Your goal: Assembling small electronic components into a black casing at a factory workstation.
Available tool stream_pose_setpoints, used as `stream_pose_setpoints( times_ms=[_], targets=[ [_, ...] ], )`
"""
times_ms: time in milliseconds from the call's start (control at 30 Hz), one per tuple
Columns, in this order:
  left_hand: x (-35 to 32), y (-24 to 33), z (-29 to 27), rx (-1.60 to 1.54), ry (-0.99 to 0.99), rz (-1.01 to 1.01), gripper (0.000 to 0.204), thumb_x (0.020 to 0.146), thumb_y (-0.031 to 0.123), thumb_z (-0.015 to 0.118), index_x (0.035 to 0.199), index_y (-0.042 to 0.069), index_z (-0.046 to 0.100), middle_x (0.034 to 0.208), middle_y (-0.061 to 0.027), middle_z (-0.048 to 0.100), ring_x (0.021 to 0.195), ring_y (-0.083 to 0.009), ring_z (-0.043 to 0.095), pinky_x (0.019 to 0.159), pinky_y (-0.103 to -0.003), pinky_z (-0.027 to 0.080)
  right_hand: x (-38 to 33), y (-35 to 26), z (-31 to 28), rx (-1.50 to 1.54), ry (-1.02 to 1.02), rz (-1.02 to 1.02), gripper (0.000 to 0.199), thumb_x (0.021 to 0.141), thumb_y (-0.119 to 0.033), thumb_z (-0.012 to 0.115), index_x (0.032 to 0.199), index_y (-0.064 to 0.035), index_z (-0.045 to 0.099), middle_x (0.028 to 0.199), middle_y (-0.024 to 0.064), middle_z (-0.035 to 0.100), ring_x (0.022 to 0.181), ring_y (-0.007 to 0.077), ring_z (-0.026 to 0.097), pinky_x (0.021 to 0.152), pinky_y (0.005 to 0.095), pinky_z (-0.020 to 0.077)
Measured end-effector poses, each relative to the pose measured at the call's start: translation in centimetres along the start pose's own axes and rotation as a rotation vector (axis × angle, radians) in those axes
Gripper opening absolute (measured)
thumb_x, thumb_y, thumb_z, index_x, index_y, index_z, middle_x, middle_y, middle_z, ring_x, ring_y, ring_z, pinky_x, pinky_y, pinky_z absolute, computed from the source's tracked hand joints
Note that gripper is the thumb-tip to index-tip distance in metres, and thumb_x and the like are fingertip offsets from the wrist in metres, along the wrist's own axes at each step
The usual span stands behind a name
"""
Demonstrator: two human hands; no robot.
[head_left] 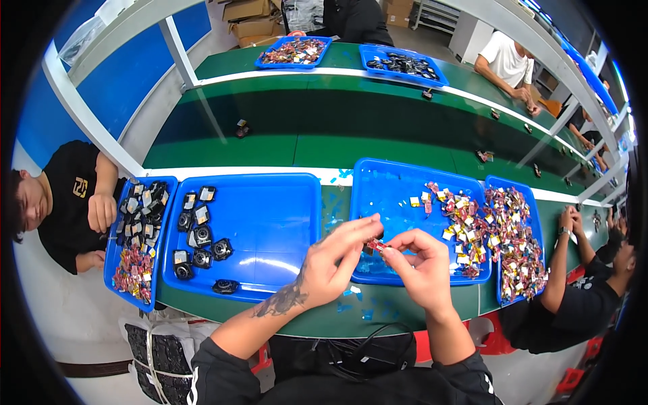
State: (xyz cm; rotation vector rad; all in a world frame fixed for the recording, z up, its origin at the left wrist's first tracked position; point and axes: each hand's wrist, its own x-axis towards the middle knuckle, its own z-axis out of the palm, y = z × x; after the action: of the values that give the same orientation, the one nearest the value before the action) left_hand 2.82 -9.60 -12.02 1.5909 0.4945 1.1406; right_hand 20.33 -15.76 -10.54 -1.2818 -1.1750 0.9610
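Note:
Both hands meet over the front left corner of a blue tray (pixel 418 170). Between the thumb and fingertips of my right hand (pixel 424 270) is a small red electronic part (pixel 379 246), held in a pinch. My left hand (pixel 332 262) comes at it from the other side, its long fingers fairly straight and its thumb below them, closing on the darker end of the same part. The fingers partly hide that end. Inside this tray, similar red parts with white and yellow pieces (pixel 466 226) are heaped toward the right.
Left of my hands, another blue tray (pixel 283 196) holds several black camera-like units (pixel 201 235). Fuller trays flank both: mixed parts (pixel 138 266) left, red parts (pixel 516 243) right. Scattered parts lie on the green belt (pixel 324 111). People sit at either side and across.

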Motion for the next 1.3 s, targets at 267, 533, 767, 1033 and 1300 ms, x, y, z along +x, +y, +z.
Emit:
stream_pose_setpoints(
  times_ms=[267, 533, 767, 1033, 1300],
  targets=[
    [0.1, -0.9, -0.6, 0.627, -0.123, 0.319, 0.037, 0.076, -0.006, 0.066, 0.112, 0.004, 0.068, 0.12, -0.0153, 0.062, 0.101, -0.0286, 0.066, 0.082, -0.034, 0.056, 0.3, 0.1, -0.7, 0.128, -0.104, 0.119, 0.011, 0.085, -0.002, 0.069, 0.094, 0.0029, 0.064, 0.089, 0.0051, 0.065, 0.082, 0.0084, 0.062, 0.067, 0.0225, 0.0555],
    [0.0, -0.8, -0.7, 0.789, -0.136, 0.376, 0.036, 0.074, -0.003, 0.069, 0.109, 0.004, 0.068, 0.117, -0.0135, 0.063, 0.097, -0.0285, 0.067, 0.078, -0.035, 0.058, 0.7, 0.7, -1.1, 0.151, -0.12, 0.119, 0.009, 0.086, -0.002, 0.068, 0.092, 0.003, 0.064, 0.088, 0.0051, 0.065, 0.082, 0.0084, 0.061, 0.065, 0.021, 0.0539],
    [-0.7, -0.9, 0.0, 0.131, -0.116, -0.267, 0.022, 0.085, -0.001, 0.066, 0.107, -0.002, 0.068, 0.111, -0.0153, 0.066, 0.095, -0.0223, 0.068, 0.08, -0.032, 0.058, 0.5, 0.9, -1.1, 0.051, -0.124, -0.029, 0.009, 0.088, -0.003, 0.066, 0.094, 0.001, 0.061, 0.093, 0.0045, 0.061, 0.085, 0.0086, 0.058, 0.069, 0.0224, 0.0535],
    [-0.9, -1.2, 0.1, -0.278, -0.16, -0.545, 0.028, 0.093, -0.001, 0.058, 0.12, -0.005, 0.06, 0.127, -0.0141, 0.058, 0.106, -0.0166, 0.062, 0.094, -0.027, 0.051, -0.4, 0.0, 0.4, -0.034, -0.028, -0.053, 0.02, 0.085, 0.002, 0.068, 0.101, 0.001, 0.057, 0.093, 0.0056, 0.061, 0.081, 0.0089, 0.06, 0.069, 0.0222, 0.0522],
    [-1.3, -0.8, 1.3, -0.321, -0.045, -0.404, 0.036, 0.092, -0.011, 0.05, 0.128, -0.007, 0.053, 0.135, -0.0182, 0.051, 0.117, -0.0229, 0.057, 0.097, -0.032, 0.05, -1.2, 3.3, 2.0, -0.047, 0.26, -0.218, 0.027, 0.079, 0.004, 0.074, 0.101, 0.0003, 0.059, 0.079, 0.0046, 0.063, 0.069, 0.0092, 0.06, 0.06, 0.021, 0.0484]
  ],
)
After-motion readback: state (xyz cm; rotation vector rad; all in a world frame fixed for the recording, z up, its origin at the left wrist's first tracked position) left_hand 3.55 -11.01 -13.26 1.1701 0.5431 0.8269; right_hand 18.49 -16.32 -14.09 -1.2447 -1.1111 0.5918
